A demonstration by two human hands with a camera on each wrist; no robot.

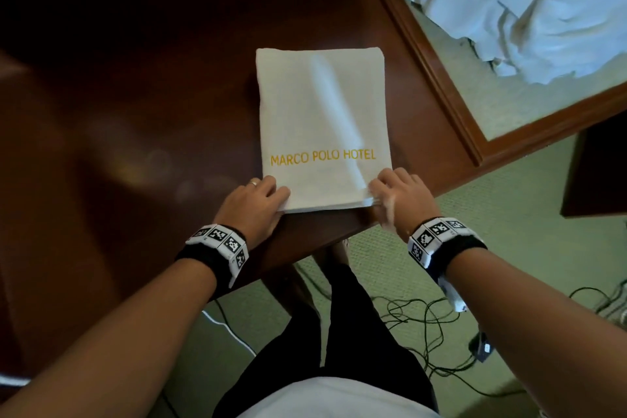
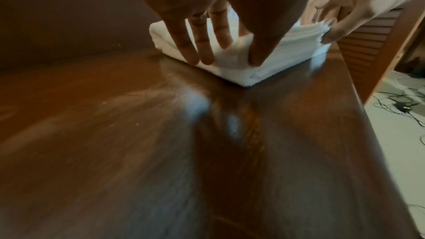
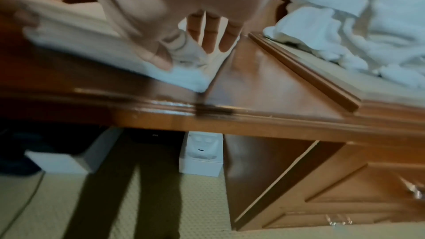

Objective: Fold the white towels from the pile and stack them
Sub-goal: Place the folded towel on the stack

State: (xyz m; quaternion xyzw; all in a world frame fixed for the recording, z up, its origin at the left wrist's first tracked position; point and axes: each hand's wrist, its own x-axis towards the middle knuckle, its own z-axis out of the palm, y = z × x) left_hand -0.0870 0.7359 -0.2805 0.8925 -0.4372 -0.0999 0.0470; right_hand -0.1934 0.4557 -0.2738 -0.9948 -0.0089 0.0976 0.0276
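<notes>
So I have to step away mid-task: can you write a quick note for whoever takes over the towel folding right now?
Left hand: grips the near left corner of the folded towel, thumb and fingers pinching the layers.
Right hand: grips the near right corner the same way.
The towel lies flat on the wooden desk, its near edge at the desk's front edge, hotel lettering facing up.
Done: this towel is folded into a neat rectangle.
Left: the pile of unfolded towels lies further back on the right, still to be folded and stacked.

A hotel room: towel [image 1: 322,125] lettered "MARCO POLO HOTEL", wooden desk [image 1: 135,95], carpet [image 1: 529,220].
</notes>
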